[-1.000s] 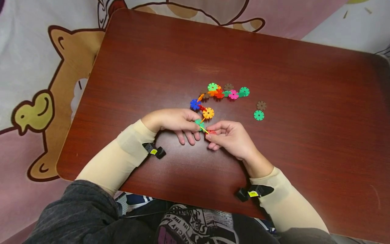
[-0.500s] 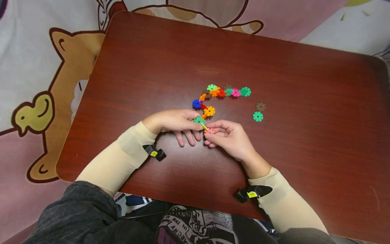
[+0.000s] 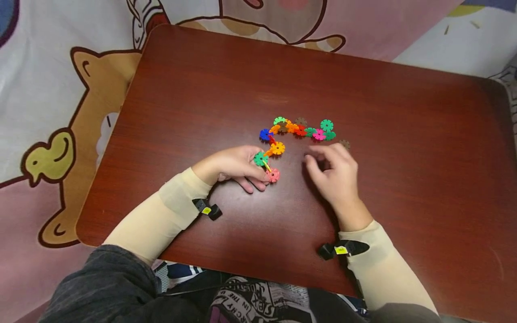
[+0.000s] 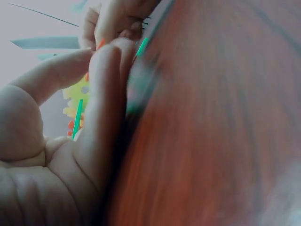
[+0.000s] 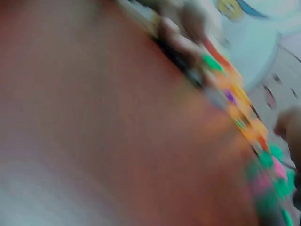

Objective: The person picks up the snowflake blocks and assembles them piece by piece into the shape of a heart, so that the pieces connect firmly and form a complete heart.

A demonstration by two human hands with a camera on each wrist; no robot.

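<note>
My left hand [image 3: 238, 163] pinches the near end of a chain of slotted plastic discs, thumb and fingers at a yellow disc [image 3: 267, 166] seen edge-on. A pink disc [image 3: 273, 175] ends the chain at the fingertips, and a green disc [image 3: 260, 159] stands above the thumb. From there the chain bends past an orange-yellow disc [image 3: 277, 148] and a blue disc [image 3: 265, 134], then runs right to a green disc [image 3: 326, 125]. My right hand [image 3: 337, 177] is over the table to the right, fingers loosely curled, with nothing visible in it.
A loose brown disc [image 3: 344, 144] shows partly behind the right hand's knuckles. The brown wooden table [image 3: 404, 157] lies under everything, its near edge close to the person's lap. A cartoon-printed cloth [image 3: 44, 103] surrounds the far and left sides.
My right hand has let go of the pink disc and moved right and away, now covering the loose green disc. The left hand still holds the chain; the pink disc now faces up.
</note>
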